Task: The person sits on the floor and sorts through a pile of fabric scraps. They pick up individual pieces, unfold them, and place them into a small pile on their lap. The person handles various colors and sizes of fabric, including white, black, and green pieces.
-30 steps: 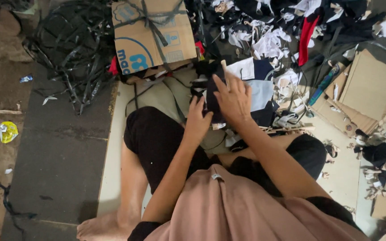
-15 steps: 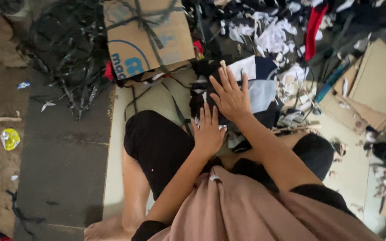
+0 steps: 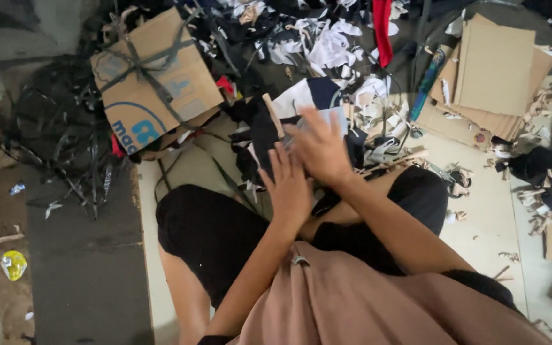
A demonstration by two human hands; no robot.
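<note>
A brown cardboard box bound with dark straps (image 3: 154,80) lies at far left, near a tangle of black strips. The left hand (image 3: 289,185) presses flat, fingers together, on a dark fabric piece (image 3: 260,137) over the lap. The right hand (image 3: 317,147), blurred, seems spread open on the same cloth. Flat brown cardboard sheets (image 3: 493,64) lie right.

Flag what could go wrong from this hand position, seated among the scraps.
The right hand is blurred, pressing dark fabric beside a thin wooden stick; the stick could poke a palm. The left hand crowds it, so the fabric might slip. Loose straps near the knee could snag.
</note>
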